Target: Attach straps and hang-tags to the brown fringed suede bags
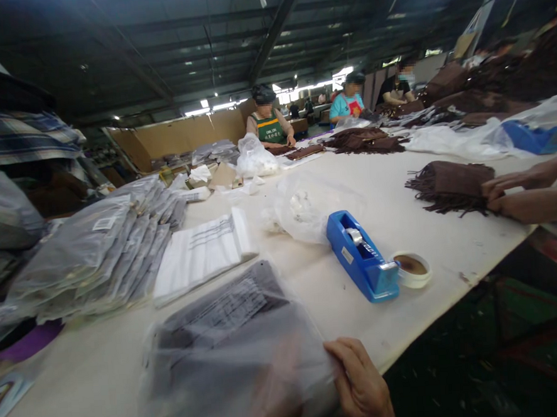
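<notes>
Beside seemingly finished packs [78, 252] and unused bags [199, 257], one pack [230, 343] is pinched by the right hand [365, 389], the left hand's [279, 416] grip unclear.

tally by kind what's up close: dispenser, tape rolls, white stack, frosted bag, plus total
Blue dispenser: 1
Tape rolls: 2 (mounted roll, loose roll)
White stack: 1
Frosted bag by the right hand: 1
Total: 5
</notes>
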### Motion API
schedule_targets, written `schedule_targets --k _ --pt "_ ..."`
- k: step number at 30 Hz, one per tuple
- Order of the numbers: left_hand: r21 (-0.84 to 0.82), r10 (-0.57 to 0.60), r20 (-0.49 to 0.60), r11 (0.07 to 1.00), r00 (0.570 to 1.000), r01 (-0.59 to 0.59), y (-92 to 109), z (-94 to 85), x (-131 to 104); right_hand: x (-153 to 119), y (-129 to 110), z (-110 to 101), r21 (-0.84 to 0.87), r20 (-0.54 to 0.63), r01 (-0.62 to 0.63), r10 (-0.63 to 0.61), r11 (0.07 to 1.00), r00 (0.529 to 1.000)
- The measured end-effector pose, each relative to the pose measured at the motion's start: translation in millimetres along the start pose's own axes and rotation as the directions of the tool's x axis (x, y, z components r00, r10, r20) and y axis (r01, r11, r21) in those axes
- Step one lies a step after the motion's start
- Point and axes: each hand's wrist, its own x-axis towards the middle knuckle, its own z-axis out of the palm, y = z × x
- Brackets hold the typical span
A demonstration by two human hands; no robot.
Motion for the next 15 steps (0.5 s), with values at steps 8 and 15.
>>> schedule_targets --k 8,15 --pt "-0.017 0.291 -0.026 0.956 0.956 -0.291 -22 21.9 54 1 -4 -3 0.069 -0.009 0.03 -0.03 0.997 1.0" --pt "-0.121 0.281 -0.024 0.952 0.959 -0.282 -29 28.5 58 1 2 -1 0.087 -0.003 0.011 -0.011 0.996 1.0"
